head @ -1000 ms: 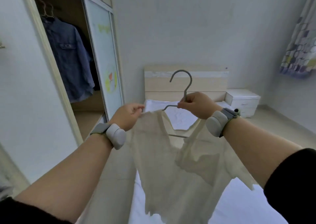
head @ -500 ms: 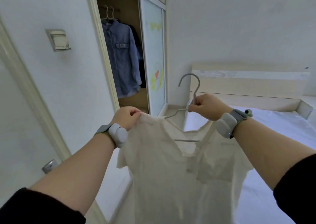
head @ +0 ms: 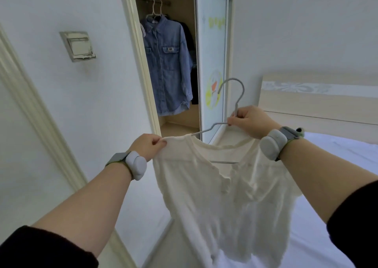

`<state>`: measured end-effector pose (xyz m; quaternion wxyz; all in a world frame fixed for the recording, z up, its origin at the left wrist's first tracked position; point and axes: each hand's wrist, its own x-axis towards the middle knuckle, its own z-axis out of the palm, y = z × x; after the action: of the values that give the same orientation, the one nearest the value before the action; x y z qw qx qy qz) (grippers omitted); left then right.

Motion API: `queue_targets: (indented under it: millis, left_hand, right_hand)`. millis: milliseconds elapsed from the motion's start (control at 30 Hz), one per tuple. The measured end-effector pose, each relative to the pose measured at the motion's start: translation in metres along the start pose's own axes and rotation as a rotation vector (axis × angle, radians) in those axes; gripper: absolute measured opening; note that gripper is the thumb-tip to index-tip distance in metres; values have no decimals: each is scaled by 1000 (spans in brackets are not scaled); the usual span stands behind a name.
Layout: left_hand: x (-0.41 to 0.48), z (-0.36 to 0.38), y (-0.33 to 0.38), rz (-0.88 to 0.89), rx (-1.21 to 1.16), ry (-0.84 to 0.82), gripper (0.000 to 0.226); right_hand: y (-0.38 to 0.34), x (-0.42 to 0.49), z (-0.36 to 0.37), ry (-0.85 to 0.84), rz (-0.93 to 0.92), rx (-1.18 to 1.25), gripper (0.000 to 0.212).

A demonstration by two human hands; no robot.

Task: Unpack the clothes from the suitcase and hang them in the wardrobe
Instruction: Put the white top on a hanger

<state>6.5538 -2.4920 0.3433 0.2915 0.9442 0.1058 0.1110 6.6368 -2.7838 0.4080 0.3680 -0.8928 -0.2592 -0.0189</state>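
The cream blouse hangs in the air between the hands, in front of the open wardrobe and above the edge of the bed. It looks thin, light and limp. It sags in soft folds and would likely slide off the grey hanger if tipped. The left hand pinches the blouse's shoulder seam, close to where the hanger's arm enters the neckline. The right hand has its fingers curled round the hanger just under the hook. The stiff wire seems the sound place to carry it, and the hook is free for the rail, beside the denim shirt.
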Motion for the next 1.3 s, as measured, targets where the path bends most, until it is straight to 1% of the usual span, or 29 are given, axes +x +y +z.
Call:
queue_targets:
  millis: [67,133,167,233,300,400,500,567,600,633,733,800,833,933,1000,1067,1100,1133,1200,1233,1300]
  left_hand:
    - [14,-2,7,63,36,-7,29]
    - [31,2,14,130,56,-55,13]
    - [39,5,17,161,62,-81,11]
    - [61,9,18,211,66,-117,12]
    - [75,10,20,236,55,-85,16]
    - [111,7,5,294,49,-39,20]
    - [165,2,-22,369,6,-79,22]
    - [183,-1,-28,406,-47,-69,23]
    - [211,-3,-39,444,-71,-71,24]
    - [215,-3,-38,479,-89,-43,24]
    - [257,-2,-49,539,-130,-51,28]
    - [281,2,-54,569,-118,-75,37]
    - [289,3,-56,575,-110,-99,38]
    - [310,7,-57,589,-112,-118,29]
    - [317,10,-54,586,-105,-76,26]
    - [329,12,-50,574,-147,-48,25]
    - [335,13,-50,565,-184,-39,23]
    - [346,15,-47,548,-217,-32,21]
    - [359,17,-48,499,-279,-8,17]
    - [369,20,-45,486,-295,-5,16]
    - [392,28,-36,482,-313,-9,17]
  right_hand:
    - [-1,15,6,-10,-8,0,24]
    - [-2,31,14,-13,-18,-2,25]
    - [-3,38,19,-13,-27,-8,27]
    - [-5,57,32,-7,-31,-18,30]
    - [-4,72,37,5,-19,-8,31]
    - [-2,105,50,-5,15,-12,25]
    - [-1,151,70,3,62,-28,21]
    - [-4,166,76,3,80,-33,20]
    - [-6,190,89,21,112,-27,20]
    - [-9,195,90,28,114,-36,20]
    - [-17,231,115,56,138,-59,20]
    - [-18,249,123,110,158,-45,20]
    - [-18,256,125,126,164,-32,20]
    - [-16,274,131,131,180,-36,25]
    - [-14,282,133,134,180,-44,33]
    - [-9,289,130,139,162,-61,29]
    - [-2,291,126,149,169,-74,25]
    - [7,293,119,163,184,-94,27]
    - [27,289,110,166,228,-176,34]
    - [40,289,105,173,260,-210,34]
    - [62,294,98,165,303,-264,41]
